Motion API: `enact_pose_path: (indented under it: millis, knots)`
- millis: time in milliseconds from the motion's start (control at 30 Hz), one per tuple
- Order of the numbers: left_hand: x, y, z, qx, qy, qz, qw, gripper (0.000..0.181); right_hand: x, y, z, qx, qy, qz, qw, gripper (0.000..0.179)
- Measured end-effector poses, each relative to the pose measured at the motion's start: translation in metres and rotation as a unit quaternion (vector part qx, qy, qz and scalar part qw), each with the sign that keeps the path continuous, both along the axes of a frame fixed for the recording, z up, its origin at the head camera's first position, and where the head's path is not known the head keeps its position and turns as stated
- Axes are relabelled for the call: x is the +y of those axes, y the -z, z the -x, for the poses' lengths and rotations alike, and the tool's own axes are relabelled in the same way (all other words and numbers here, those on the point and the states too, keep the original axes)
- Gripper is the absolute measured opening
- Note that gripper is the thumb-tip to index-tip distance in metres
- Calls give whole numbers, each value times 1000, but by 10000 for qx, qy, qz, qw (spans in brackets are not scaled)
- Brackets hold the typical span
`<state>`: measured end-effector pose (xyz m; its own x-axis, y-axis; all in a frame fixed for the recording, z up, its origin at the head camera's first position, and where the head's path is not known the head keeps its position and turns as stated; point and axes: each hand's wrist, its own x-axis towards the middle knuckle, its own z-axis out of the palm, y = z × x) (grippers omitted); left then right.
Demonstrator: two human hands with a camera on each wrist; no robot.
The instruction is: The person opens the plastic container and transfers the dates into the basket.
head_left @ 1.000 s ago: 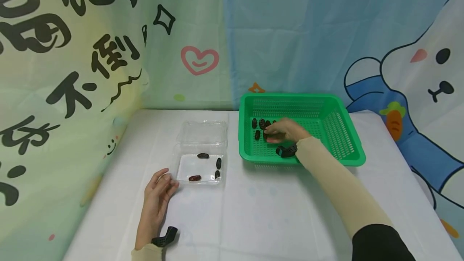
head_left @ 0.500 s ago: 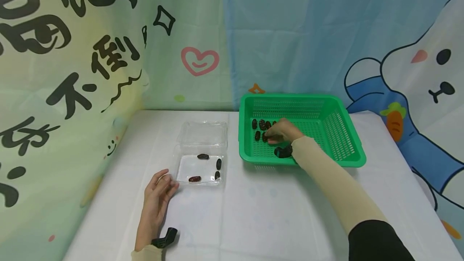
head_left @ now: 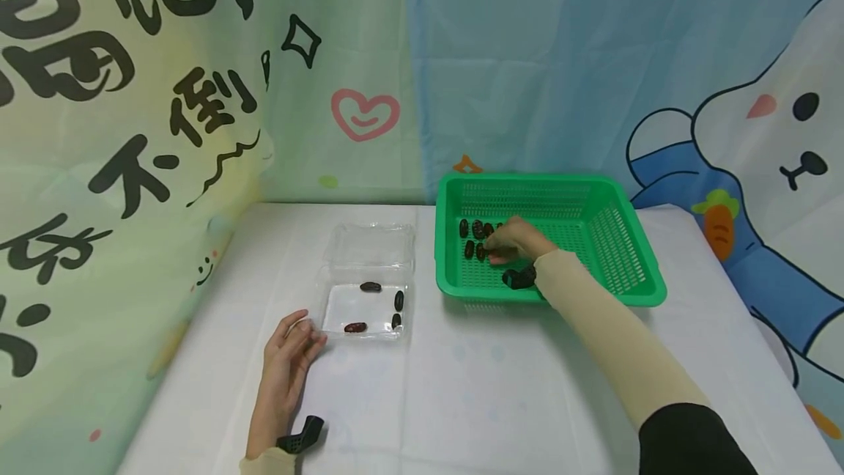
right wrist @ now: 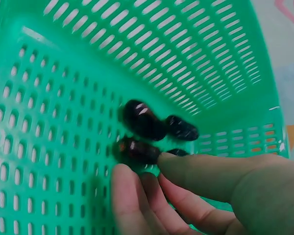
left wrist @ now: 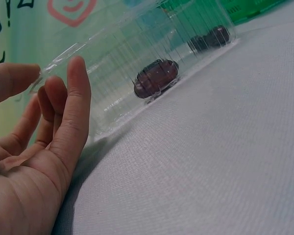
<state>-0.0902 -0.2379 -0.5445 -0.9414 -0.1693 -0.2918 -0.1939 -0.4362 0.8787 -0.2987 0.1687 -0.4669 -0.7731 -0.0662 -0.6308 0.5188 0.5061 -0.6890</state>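
Note:
In the head view my left hand (head_left: 287, 361) rests on the table with its fingertips at the near left corner of a clear plastic box (head_left: 330, 306). Its fingers are loosely bent against the box wall (left wrist: 108, 98). The box's lid lies open at the back, and several dates lie inside, among them a reddish date (head_left: 355, 328). My right hand (head_left: 517, 240) reaches into a green basket (head_left: 633, 270). Its thumb and fingertips pinch a dark date (right wrist: 137, 151) low over the basket floor. Several other dates (head_left: 464, 228) lie beside it in rows, partly hidden by the hand.
A white cloth (head_left: 461, 402) covers the table. Behind it hangs a printed curtain (head_left: 514, 79) close to the basket's back rim. Both wrists wear black straps (head_left: 300, 437).
My right hand has shifted only slightly within the basket, and the date at its fingertips shows more. The left hand stays at the box corner. The head view has tilted up a little.

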Motion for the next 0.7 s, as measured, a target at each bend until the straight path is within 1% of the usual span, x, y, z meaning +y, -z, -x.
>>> enact_pose_path:
  millis: [67,133,233,300,433,600,700]
  knots:
    - [1,1,0,56,18,4,10000,25,1,-2,-1,60,-44,90,9999,30]
    - [1,2,0,96,10,-8,10000,24,1,-6,-3,88,-98,254,9996,30]
    - [1,4,0,114,3,-61,9999,24,0,-12,-5,80,-114,517,9986,35]
    - [1,4,0,64,-5,-83,9999,23,-1,-18,-6,52,-170,654,9977,39]
    - [0,3,-1,11,25,-92,10000,25,-5,-30,-10,130,-301,820,9961,43]
    - [-1,2,-1,34,28,-101,9999,24,-12,-44,-18,493,-365,953,9936,37]
    - [-1,3,-1,71,15,-126,9999,24,-17,-50,-24,813,-583,1031,9896,38]
